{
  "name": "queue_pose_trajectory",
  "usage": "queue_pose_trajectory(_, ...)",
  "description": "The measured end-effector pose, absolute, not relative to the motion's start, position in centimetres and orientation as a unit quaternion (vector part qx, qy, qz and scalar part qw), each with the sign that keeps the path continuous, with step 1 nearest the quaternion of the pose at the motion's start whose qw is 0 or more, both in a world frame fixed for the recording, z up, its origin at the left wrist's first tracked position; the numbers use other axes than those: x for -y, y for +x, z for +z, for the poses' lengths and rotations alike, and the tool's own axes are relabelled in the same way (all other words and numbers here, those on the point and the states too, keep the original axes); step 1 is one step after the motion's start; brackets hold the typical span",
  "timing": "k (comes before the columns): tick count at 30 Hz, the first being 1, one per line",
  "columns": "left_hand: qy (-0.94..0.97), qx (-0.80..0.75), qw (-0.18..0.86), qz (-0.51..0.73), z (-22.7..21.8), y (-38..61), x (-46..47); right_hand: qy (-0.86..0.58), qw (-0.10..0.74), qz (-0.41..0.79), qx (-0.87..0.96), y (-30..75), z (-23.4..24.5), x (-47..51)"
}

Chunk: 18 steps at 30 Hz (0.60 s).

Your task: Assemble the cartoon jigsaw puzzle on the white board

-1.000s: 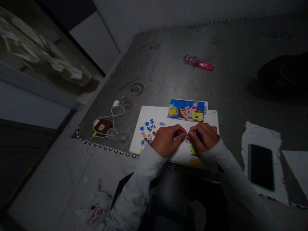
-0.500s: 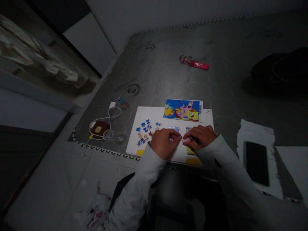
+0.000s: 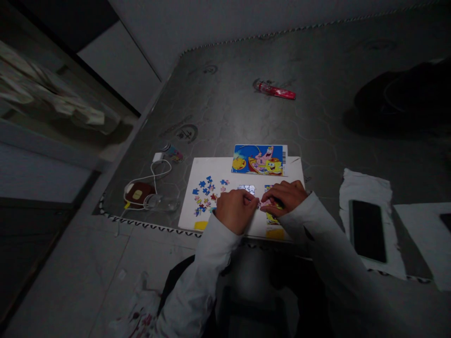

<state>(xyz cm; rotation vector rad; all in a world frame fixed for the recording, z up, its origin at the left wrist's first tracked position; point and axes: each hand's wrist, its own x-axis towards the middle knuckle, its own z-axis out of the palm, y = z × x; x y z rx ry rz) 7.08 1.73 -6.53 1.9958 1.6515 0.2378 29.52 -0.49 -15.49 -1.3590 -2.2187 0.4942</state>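
A white board (image 3: 197, 174) lies on the grey mat in front of me. Loose jigsaw pieces (image 3: 205, 192), mostly blue, are scattered on its left part. A colourful cartoon reference picture (image 3: 259, 160) lies at its far edge. My left hand (image 3: 235, 209) rests on the board with curled fingers pinched near a small joined patch of pieces (image 3: 248, 188). My right hand (image 3: 284, 197) lies close beside it, fingers pressed down on pink and yellow pieces (image 3: 271, 217). The fingertips of both hands nearly meet.
A white charger cable, a dark red case (image 3: 138, 191) and a clear glass (image 3: 160, 203) lie left of the board. A red wrapper (image 3: 275, 90) lies farther off. A black phone (image 3: 368, 230) rests on a white cloth at the right. A dark bag (image 3: 405, 98) sits far right.
Both hands have slid a little toward me and to the left on the board, uncovering a small joined patch of pieces. The view has shifted slightly rightward.
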Motion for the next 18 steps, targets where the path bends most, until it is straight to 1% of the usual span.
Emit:
queue_pose_trajectory(4,0.702,-0.646,0.291,0.076,-5.6,7.8,-1.6,-0.5,0.254,0.163,0.812,29.1,-15.3,0.5)
queue_pose_trajectory(8,0.684,-0.668,0.285,0.067,-5.1,8.6,-1.2,-0.507,0.266,0.155,0.805,28.6,-15.2,0.7)
queue_pose_trajectory(13,0.689,-0.669,0.274,0.058,-5.4,8.8,-1.0,-0.528,0.276,0.132,0.792,28.2,-16.4,0.9)
queue_pose_trajectory(18,0.698,-0.653,0.292,0.035,-5.4,8.7,-1.0,-0.529,0.282,0.131,0.79,28.1,-16.8,0.7)
